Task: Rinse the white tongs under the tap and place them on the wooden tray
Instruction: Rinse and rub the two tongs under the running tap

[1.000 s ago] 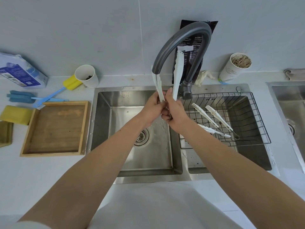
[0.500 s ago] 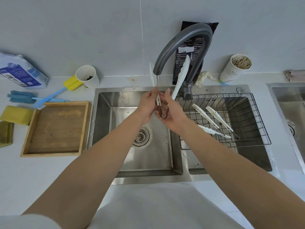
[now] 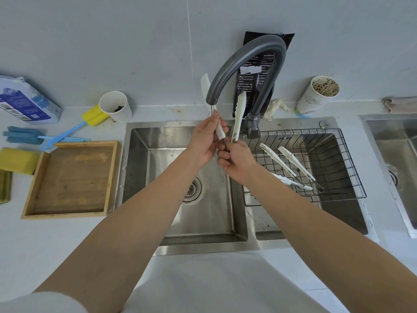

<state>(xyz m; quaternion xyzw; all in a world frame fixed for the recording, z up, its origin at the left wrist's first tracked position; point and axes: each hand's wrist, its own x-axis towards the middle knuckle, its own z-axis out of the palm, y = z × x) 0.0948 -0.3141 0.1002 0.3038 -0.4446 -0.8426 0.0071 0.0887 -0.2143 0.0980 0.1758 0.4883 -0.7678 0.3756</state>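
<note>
In the head view, both hands meet over the left basin of the sink (image 3: pixel 144 190), holding a pair of white tongs (image 3: pixel 239 114) upright under the spout of the grey tap (image 3: pixel 248 55). The left hand (image 3: pixel 203 145) has its fingers (image 3: pixel 215 119) closed around one arm of the tongs, whose upper end passes behind the spout and is partly hidden by it. The right hand (image 3: pixel 237 163) grips the hinge end with curled fingers, so the joint itself is covered and hard to make out; the other arm rises free just left of the tap's base. Whether water is running cannot be told for certain, though the basin floor near the drain (image 3: pixel 191 188) looks wet. The wooden tray (image 3: pixel 70 179) lies on the table (image 3: pixel 56 240) just left of the sink, well apart from the tongs. Behind it lie a blue brush (image 3: pixel 24 136), a yellow-headed brush (image 3: pixel 92 115) and a white cup (image 3: pixel 116 109); a yellow sponge (image 3: pixel 15 160) and a blue-and-white packet (image 3: pixel 24 102) are cut off at the left edge. A wire rack (image 3: pixel 316 163) over the right basin holds more tongs (image 3: pixel 286 163), partly hidden by the right forearm. A stained paper cup (image 3: pixel 318 96) stands behind it, and a black packet (image 3: pixel 255 73) leans behind the tap. A second sink (image 3: pixel 392 159) is cut off at the right.
</note>
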